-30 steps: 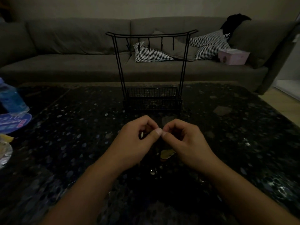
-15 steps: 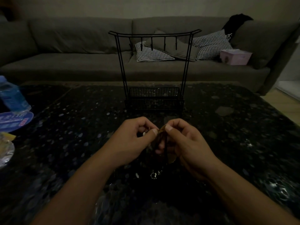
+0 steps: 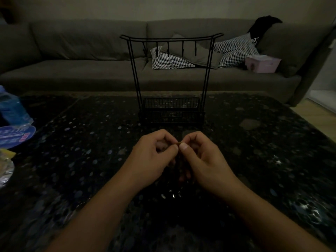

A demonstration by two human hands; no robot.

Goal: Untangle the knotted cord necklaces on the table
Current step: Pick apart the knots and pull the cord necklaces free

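Two bare forearms enter from the lower edge, no sleeves showing up to where they leave view. The left hand (image 3: 151, 159) and right hand (image 3: 205, 160) show uncovered fingers; the right thumbnail is short and pale in dim light.

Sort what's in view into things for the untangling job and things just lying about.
For the job: left hand, right hand, cord pinched between them, black wire stand.

Lying about: blue bottle, pink box, checked cushions.
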